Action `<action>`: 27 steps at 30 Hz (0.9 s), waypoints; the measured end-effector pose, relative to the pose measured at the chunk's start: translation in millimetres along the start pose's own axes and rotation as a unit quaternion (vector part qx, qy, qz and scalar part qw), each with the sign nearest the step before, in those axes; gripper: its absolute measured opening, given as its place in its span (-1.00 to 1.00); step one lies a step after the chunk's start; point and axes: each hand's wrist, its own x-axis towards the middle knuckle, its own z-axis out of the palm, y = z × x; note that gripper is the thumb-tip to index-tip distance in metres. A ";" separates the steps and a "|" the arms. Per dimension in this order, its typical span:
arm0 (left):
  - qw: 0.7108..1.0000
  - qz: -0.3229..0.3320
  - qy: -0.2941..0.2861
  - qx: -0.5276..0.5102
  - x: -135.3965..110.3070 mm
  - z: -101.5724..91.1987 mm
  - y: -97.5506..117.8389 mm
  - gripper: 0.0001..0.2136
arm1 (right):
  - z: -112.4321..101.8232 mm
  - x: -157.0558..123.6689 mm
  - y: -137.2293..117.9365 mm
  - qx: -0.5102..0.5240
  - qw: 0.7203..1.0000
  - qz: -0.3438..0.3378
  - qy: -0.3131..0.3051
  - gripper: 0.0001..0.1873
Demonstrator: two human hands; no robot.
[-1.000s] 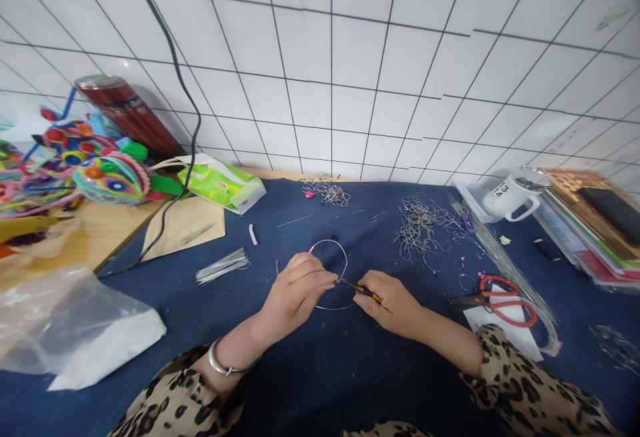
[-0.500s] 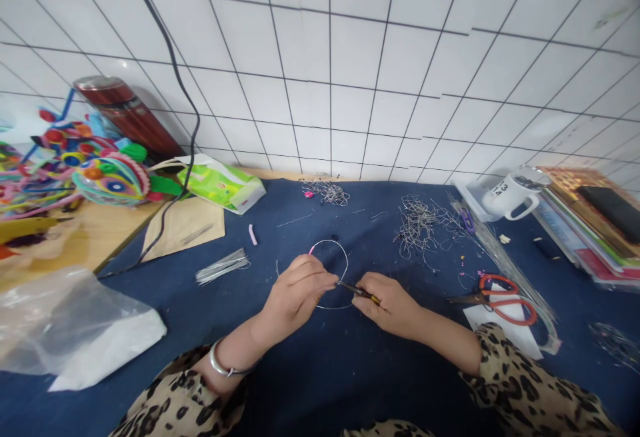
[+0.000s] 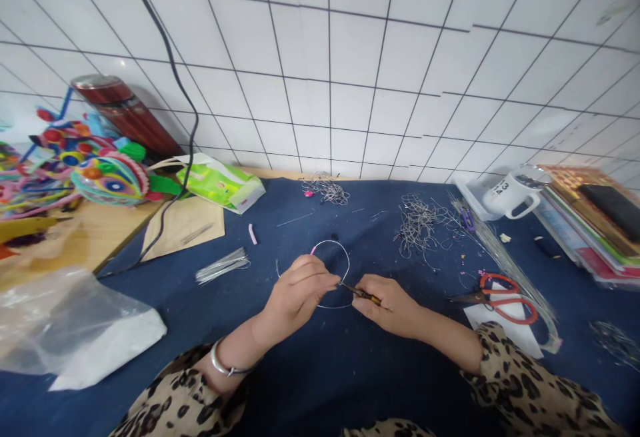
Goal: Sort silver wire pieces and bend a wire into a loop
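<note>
My left hand [image 3: 299, 294] pinches a thin silver wire [image 3: 349, 258], which curves in a loop above and below the fingers. A small pink piece [image 3: 313, 250] shows on the wire just above the knuckles. My right hand [image 3: 387, 304] is wrapped round a pair of pliers [image 3: 367, 295] with dark jaws and a yellow-and-black handle. The jaw tips meet the wire right beside my left fingertips. Exactly what the jaws grip is too small to make out.
A bundle of straight wires [image 3: 223, 266] lies left, near a short pink tube [image 3: 253, 234]. Tangled wire [image 3: 420, 224], orange-handled scissors [image 3: 510, 300] and a white mug [image 3: 515, 194] are right. A plastic bag [image 3: 75, 324], green bag [image 3: 220, 180] and red thermos [image 3: 125, 114] stand left.
Almost nothing differs. The wire loop has shifted very slightly to the right; both hands keep their hold.
</note>
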 end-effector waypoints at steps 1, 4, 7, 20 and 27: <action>1.000 0.001 -0.001 -0.002 0.1 -0.5 -0.1 -0.70 | -0.6 0.4 -0.6 0.006 1.000 0.005 -0.004 -0.72; 1.000 0.007 -0.008 -0.008 0.3 -2.0 -1.0 -0.70 | -3.0 1.2 -2.7 0.025 0.999 0.019 -0.019 -0.71; 1.000 0.007 -0.008 -0.012 0.3 -2.0 -1.8 -0.72 | -4.2 1.1 -4.3 0.045 0.998 0.023 -0.028 -0.71; 0.999 -0.006 0.033 -0.001 0.5 6.7 2.9 -0.74 | 8.2 -1.2 -2.2 0.049 0.998 0.016 0.025 -0.70; 0.998 -0.028 0.060 -0.011 1.5 10.7 7.9 -0.71 | 11.4 -3.1 -2.8 0.045 0.998 0.027 0.037 -0.70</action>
